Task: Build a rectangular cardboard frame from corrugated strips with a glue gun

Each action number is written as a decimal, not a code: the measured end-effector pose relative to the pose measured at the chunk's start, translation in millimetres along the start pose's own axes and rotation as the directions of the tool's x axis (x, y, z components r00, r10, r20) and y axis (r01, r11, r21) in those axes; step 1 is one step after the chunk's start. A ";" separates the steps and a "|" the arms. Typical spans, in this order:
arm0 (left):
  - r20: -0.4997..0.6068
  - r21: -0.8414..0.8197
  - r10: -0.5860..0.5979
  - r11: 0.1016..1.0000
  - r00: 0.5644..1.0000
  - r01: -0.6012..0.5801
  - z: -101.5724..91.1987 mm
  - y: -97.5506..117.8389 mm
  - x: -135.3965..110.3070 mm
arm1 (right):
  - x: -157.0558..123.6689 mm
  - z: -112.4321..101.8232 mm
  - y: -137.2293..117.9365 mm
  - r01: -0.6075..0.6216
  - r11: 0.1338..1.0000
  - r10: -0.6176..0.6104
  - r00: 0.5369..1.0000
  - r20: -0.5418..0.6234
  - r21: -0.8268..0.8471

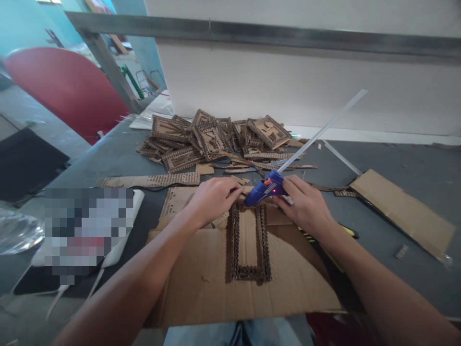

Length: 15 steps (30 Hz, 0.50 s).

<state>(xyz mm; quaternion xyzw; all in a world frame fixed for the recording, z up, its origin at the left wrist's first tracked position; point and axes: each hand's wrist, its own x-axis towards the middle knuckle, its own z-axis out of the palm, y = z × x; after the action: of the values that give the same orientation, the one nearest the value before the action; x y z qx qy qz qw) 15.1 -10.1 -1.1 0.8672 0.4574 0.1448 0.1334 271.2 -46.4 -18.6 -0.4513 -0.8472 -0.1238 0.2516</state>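
Observation:
My right hand (306, 204) is closed around a blue hot-glue gun (264, 188) with a long clear glue stick (320, 130) sticking out of its back. The nozzle points left and down at the top edge of a rectangular frame of corrugated cardboard strips (249, 242). My left hand (212, 197) rests at the frame's top left corner, its fingers curled and pinching a small cardboard strip (239, 180) there. The frame lies on a large flat sheet of cardboard (201, 283) in front of me.
A pile of finished cardboard frames (212, 139) sits at the back of the grey table (414, 158). Loose strips (151, 180) lie left of the hands, a cardboard piece (403, 211) to the right. A pixelated patch (86, 230) covers an object at the left. A red chair (68, 89) stands beyond.

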 end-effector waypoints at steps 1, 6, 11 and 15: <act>0.002 0.004 0.001 1.000 1.000 -0.001 0.0 0.4 -0.1 | 0.2 -0.3 -0.3 0.001 1.000 -0.001 1.000 -0.004 -0.001; 0.005 0.008 -0.001 1.000 1.000 0.001 0.3 2.2 -0.3 | 1.5 -2.6 -1.5 0.003 1.000 -0.003 1.000 -0.022 0.019; 0.012 0.004 0.023 1.000 1.000 -0.023 -0.7 1.4 -0.2 | 1.1 -3.6 -1.4 0.015 1.000 -0.015 0.999 -0.036 -0.002; 0.027 0.023 0.022 0.999 0.999 -0.023 -2.3 1.0 0.1 | 1.4 -5.2 -1.5 0.032 0.999 -0.033 0.998 -0.056 -0.021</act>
<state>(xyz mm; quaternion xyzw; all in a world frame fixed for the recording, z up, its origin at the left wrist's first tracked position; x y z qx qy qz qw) 15.1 -10.3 1.4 0.8756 0.4475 0.1292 0.1278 270.9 -48.5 -13.4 -0.4361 -0.8457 -0.1490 0.2690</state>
